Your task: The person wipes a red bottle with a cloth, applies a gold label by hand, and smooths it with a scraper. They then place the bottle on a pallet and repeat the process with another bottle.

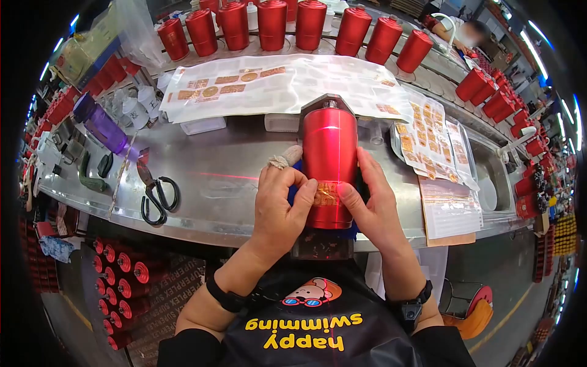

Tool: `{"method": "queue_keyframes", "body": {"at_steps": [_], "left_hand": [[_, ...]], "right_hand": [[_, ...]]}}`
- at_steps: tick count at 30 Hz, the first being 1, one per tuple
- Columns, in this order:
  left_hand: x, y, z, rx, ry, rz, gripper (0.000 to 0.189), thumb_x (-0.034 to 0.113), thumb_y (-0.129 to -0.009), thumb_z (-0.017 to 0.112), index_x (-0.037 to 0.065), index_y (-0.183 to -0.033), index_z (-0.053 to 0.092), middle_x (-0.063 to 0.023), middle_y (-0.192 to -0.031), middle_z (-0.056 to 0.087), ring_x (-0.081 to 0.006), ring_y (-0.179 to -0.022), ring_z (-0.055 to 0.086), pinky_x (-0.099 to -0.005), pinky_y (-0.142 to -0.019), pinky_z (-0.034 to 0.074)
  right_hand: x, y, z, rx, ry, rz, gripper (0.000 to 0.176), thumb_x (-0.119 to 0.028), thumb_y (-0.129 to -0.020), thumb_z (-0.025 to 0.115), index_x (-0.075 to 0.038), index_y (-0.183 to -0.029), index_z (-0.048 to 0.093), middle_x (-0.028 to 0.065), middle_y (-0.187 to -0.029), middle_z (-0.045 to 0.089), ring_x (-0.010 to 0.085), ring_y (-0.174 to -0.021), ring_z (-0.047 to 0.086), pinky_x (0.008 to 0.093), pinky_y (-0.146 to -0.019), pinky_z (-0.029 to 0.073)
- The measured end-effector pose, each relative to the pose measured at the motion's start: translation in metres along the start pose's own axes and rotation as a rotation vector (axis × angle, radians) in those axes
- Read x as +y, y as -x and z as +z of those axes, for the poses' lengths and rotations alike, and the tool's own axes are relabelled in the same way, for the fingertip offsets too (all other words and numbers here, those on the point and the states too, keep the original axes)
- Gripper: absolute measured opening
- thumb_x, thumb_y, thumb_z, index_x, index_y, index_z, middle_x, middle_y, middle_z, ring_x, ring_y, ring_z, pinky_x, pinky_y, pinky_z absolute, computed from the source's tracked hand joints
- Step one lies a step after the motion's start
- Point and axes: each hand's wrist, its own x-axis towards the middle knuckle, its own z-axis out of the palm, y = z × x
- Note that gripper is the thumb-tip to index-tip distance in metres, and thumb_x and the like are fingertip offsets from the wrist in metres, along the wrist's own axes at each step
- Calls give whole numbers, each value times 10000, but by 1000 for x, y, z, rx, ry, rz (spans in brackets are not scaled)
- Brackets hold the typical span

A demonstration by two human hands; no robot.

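Note:
A shiny red canister (331, 147) lies in a dark holder at the front edge of the metal table, a red laser line running along it. Both of my thumbs press on a gold decal (326, 194) near its lower end. My left hand (282, 202) is at the canister's left side, fingers bent, with a pale wrap on one finger. My right hand (374, 199) rests along the right side, its fingers reaching around the canister. Something blue shows partly behind the canister.
Black-handled scissors (160, 199) and a purple bottle (101, 124) are at left. Decal sheets (226, 85) lie behind the canister, more (431, 137) at right by a sink (495, 174). Red canisters (271, 25) line the back. Another person (455, 30) is at the far right.

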Motion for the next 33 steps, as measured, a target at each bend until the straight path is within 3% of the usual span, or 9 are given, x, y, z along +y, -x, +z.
{"method": "queue_keyframes", "body": {"at_steps": [16,25,33], "left_hand": [[-2,0,2,25,16,13,223,213,-939,636,24,-831,587,-130,-829,553,-306,-869,504,-398,-811,409],[8,2,-5,6,-15,51,196,182,-914,648,10,-838,594,-246,-1154,621,-360,-981,543,-431,-903,412],[2,1,-1,59,-41,106,192,180,-910,653,20,-825,592,-165,-881,580,-333,-876,517,-411,-823,413]], "right_hand": [[-1,-2,-1,-7,-12,1,783,-433,-922,648,101,-1422,368,307,-1426,420,417,-1333,409,442,-1109,322],[-9,-3,3,3,107,-46,761,-331,-895,678,81,-1441,345,281,-1420,432,414,-1287,435,449,-1073,354],[-4,-1,3,20,70,-18,722,-365,-939,634,110,-1413,368,295,-1416,432,422,-1294,429,461,-1083,342]]}}
